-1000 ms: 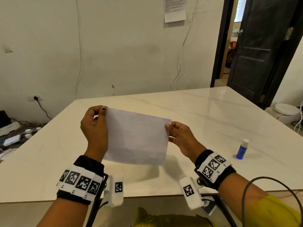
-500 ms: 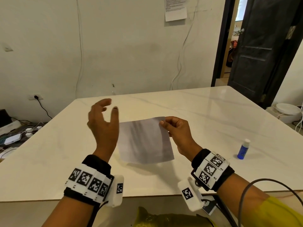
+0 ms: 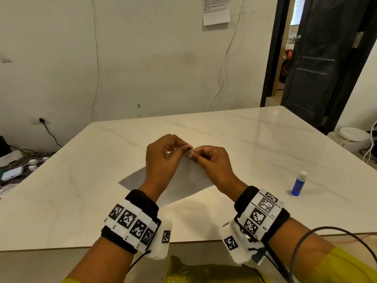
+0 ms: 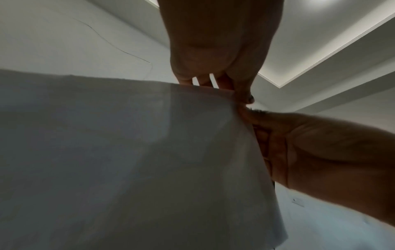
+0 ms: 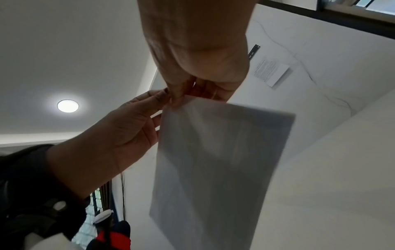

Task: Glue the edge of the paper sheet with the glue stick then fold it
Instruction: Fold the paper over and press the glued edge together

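Observation:
The white paper sheet hangs above the table, held by one upper corner. My left hand and right hand meet at that corner, and each pinches it between thumb and fingertips. In the left wrist view the left hand grips the corner of the paper sheet from above, and the right hand comes in from the right. In the right wrist view the right hand and left hand touch over the paper sheet. A blue glue stick with a white cap stands upright on the table, right of my hands.
The table's front edge runs just under my wrists. A wall stands behind the table with a notice pinned on it. An open dark door is at the back right. Cables and adapters lie on the floor at left.
My left hand let go of the sheet's left edge, opened, then came across to pinch the corner beside my right hand. The sheet has turned and dropped lower.

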A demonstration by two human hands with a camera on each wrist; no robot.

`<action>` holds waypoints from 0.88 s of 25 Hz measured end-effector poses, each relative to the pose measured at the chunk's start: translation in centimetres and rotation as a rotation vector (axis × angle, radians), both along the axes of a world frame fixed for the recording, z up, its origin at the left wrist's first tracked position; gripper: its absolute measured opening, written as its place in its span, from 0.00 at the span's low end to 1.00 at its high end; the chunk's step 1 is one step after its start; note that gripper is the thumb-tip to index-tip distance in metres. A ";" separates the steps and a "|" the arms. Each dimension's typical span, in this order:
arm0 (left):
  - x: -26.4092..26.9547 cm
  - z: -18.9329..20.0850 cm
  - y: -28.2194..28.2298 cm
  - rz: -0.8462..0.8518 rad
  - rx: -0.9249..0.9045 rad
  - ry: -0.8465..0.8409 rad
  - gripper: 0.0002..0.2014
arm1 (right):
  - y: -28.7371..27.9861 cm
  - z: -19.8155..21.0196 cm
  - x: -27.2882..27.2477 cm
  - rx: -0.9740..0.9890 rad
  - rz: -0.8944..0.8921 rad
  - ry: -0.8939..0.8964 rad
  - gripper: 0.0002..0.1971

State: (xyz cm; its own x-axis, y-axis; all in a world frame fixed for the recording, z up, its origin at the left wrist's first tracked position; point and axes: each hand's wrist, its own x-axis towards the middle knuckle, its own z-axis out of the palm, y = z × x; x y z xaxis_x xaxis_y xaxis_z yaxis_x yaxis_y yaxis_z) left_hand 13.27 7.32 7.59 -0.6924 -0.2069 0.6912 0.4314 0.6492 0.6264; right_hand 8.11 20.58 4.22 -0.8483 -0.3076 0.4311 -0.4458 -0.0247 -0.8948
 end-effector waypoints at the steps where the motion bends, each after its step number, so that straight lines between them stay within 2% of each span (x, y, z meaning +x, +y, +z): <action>1: 0.0 0.3 -0.3 0.002 0.006 -0.003 0.04 | 0.2 -0.2 0.0 0.003 0.013 -0.034 0.05; 5: 0.5 1.1 -1.4 -0.005 0.046 -0.020 0.04 | 1.4 -1.3 -0.2 0.032 0.042 -0.097 0.04; 11: 1.0 1.9 -2.8 0.022 0.173 -0.024 0.02 | 2.7 -2.6 -0.6 0.017 0.076 -0.213 0.07; 15: 1.2 2.1 -3.1 0.059 0.246 -0.020 0.02 | 2.9 -2.5 -0.4 -0.112 0.131 -0.337 0.04; 19: 1.4 1.9 -3.5 0.106 0.462 0.032 0.05 | 2.2 -1.7 0.0 -0.332 0.216 -0.448 0.05; 22: 1.5 1.8 -3.8 0.097 0.691 -0.021 0.06 | 1.7 -1.0 -0.1 -0.346 0.180 -0.408 0.08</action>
